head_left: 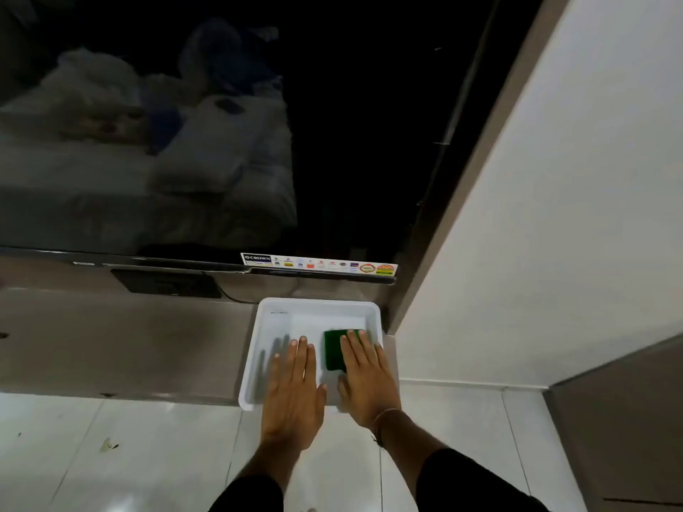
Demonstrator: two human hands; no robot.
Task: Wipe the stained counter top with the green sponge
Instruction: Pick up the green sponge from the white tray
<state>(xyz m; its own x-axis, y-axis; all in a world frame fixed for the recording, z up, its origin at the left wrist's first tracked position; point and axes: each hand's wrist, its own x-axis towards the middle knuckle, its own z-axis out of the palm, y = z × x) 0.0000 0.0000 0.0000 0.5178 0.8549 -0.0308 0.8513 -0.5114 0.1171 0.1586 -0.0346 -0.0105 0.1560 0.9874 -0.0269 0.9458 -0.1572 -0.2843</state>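
Note:
A green sponge (333, 348) lies in the right half of a white rectangular tray (318, 304). The tray stands at the right end of a grey-brown counter top (122, 341) that carries dark smudges. My right hand (366, 378) is stretched flat over the tray, fingers straight, covering the sponge's right side; whether it touches the sponge I cannot tell. Beside it, my left hand (294, 393) hovers flat over the tray's left half with nothing in it, casting a shadow on the tray floor.
A large dark television (207, 123) stands just behind the counter, with a black box (166, 284) and cable under it. A white wall (554, 216) rises right of the tray. White glossy floor tiles (111, 456) with a few spots lie in front.

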